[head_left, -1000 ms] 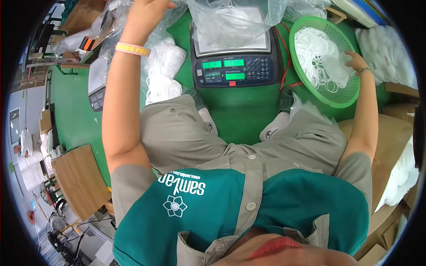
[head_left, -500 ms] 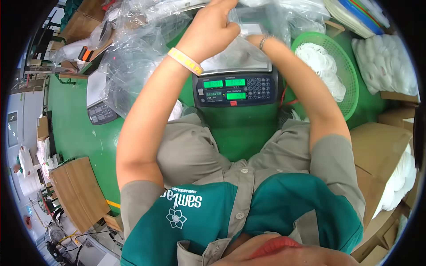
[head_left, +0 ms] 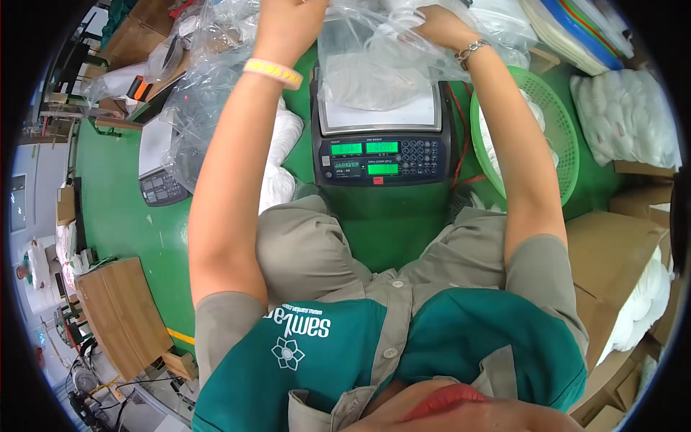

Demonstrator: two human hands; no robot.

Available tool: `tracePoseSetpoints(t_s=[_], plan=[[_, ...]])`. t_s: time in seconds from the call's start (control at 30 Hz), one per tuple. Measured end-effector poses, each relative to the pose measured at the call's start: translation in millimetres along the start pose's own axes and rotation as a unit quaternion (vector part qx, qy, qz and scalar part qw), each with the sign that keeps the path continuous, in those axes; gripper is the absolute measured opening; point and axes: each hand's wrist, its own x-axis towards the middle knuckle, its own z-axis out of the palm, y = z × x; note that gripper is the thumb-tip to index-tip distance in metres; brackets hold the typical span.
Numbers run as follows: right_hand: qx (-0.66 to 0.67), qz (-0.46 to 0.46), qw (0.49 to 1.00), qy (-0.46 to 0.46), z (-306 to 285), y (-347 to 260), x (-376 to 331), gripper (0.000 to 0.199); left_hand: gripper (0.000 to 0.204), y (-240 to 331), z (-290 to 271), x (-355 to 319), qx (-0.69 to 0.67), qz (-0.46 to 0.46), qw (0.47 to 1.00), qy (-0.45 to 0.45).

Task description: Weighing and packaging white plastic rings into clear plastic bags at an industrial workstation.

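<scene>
Because the scale point(head_left: 385, 160) bears the clear bag point(head_left: 374, 79), my left hand point(head_left: 291, 18) and right hand point(head_left: 443, 27) seem only steadying its top; their grip I cannot tell.

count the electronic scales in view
2: one main scale straight ahead, with a clear bag on it; a second scale farther left. More may be hidden behind the plastic or arms.

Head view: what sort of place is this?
Probably a packing area in a workshop or factory: there's a digital scale, a clear bag of white goods over its platform, and an open carton at right.
</scene>
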Motion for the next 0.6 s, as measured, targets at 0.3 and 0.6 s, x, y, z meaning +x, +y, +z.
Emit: tracePoseSetpoints(t_s=[0.3, 0.6], plan=[[0.127, -0.087, 0.976, 0.155, -16.2, -10.4, -25.4, 0.025, 0.058, 25.4, 25.0, -14.2, 0.05, 0.039, 0.998, 0.008], [0.409, -0.304, 0.858, 0.063, -107.8, -81.2, -105.4, 0.027, 0.06, 99.3, 21.5, -52.3, 0.014, 0.183, 0.983, 0.007]])
